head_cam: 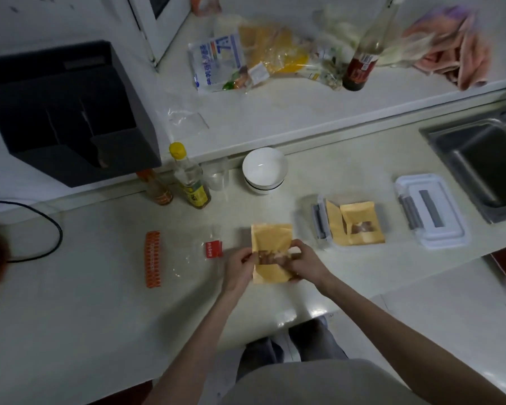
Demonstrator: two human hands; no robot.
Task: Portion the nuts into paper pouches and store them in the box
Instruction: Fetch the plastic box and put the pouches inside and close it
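Observation:
A tan paper pouch [270, 241] with a clear window showing nuts lies on the counter in front of me. My left hand [240, 266] pinches its left edge and my right hand [304, 263] grips its right side, fingers curled over the window. To the right stands an open clear box [319, 222] with grey latches, holding filled paper pouches [360, 225]; one shows nuts through its window. The box's white lid [430, 210] lies further right.
An empty clear bag with a red label [214, 249] and an orange strip [152, 260] lie at left. Stacked white bowls [263, 171], two bottles [189, 179] and a glass stand behind. A sink [485, 159] is at right; food bags [263, 59] clutter the raised ledge.

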